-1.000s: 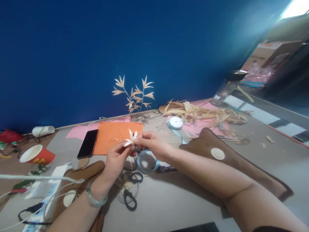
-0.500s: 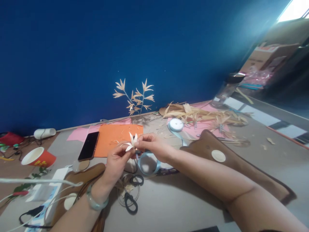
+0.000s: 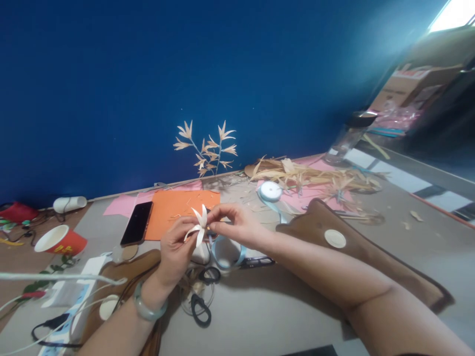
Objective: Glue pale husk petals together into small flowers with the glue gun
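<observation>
A small cream flower (image 3: 201,225) with narrow pointed petals, seemingly of dried husk, is pinched between the fingers of my left hand (image 3: 177,247). From the other side, the thumb and fingertips of my right hand (image 3: 237,225) close at the flower's edge; what exactly they pinch is hidden. Below the hands lie a light blue ribbon roll (image 3: 228,251) and scissors with black handles (image 3: 201,310). Behind them, an orange sheet (image 3: 163,212) carries thin scraps. Against the blue wall stand finished sprays of similar pale flowers (image 3: 210,148).
A phone (image 3: 136,223), a red paper cup (image 3: 61,241) and a power strip (image 3: 79,296) with cables lie left. Dried husks (image 3: 308,175) and a white ribbon spool (image 3: 270,191) are behind on the right. A brown cushion-like pad (image 3: 356,252) lies under my right forearm. A jar (image 3: 349,138) stands far right.
The flower has turned in my fingers, its petals now facing more toward me and spreading downward. Both hands stay in nearly the same place.
</observation>
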A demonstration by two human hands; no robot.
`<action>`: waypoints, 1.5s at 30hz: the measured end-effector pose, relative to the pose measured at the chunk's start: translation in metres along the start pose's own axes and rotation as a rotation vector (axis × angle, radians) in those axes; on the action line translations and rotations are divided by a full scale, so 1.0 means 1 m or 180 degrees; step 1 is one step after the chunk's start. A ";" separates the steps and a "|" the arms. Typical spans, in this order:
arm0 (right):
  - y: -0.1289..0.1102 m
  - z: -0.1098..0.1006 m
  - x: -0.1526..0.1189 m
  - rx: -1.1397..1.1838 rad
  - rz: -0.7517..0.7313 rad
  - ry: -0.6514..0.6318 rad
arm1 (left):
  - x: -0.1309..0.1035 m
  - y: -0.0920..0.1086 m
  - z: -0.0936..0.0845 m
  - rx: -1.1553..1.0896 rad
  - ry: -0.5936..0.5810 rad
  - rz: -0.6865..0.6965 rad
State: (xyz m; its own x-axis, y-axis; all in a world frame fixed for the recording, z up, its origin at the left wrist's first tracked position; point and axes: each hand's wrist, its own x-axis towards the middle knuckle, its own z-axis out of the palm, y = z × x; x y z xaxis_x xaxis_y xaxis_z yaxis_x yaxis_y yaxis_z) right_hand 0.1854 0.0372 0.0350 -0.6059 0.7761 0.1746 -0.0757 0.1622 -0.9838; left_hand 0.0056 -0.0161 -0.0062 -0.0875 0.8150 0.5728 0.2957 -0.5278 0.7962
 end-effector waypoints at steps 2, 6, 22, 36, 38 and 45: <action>-0.004 0.002 -0.002 -0.0209 -0.0248 0.0172 | -0.001 0.000 -0.002 0.0100 0.0019 0.0292; -0.004 0.007 -0.002 -0.0217 -0.0291 0.0484 | -0.002 0.004 -0.004 0.0331 -0.0006 0.0738; 0.048 -0.010 0.028 -0.1177 -0.0279 0.1074 | 0.003 0.011 -0.005 0.0182 0.0378 -0.0062; 0.060 -0.003 0.024 -0.2360 -0.1297 0.0664 | 0.021 0.043 -0.002 -0.0890 0.0064 -0.0942; 0.060 -0.002 0.025 -0.2372 -0.1282 0.0672 | 0.021 0.051 -0.004 -0.0983 0.0115 -0.1115; 0.055 -0.001 0.024 -0.2301 -0.1222 0.0694 | 0.011 0.055 -0.011 -0.1156 0.0441 -0.1397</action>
State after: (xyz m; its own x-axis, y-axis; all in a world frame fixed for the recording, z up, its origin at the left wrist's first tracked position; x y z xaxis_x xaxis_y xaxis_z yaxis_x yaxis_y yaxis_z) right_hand 0.1671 0.0652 -0.0145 -0.4698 0.6756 0.5682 0.3249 0.7308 -0.6003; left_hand 0.0102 -0.0386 0.0459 -0.2589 0.9499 0.1750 -0.1391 -0.2159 0.9664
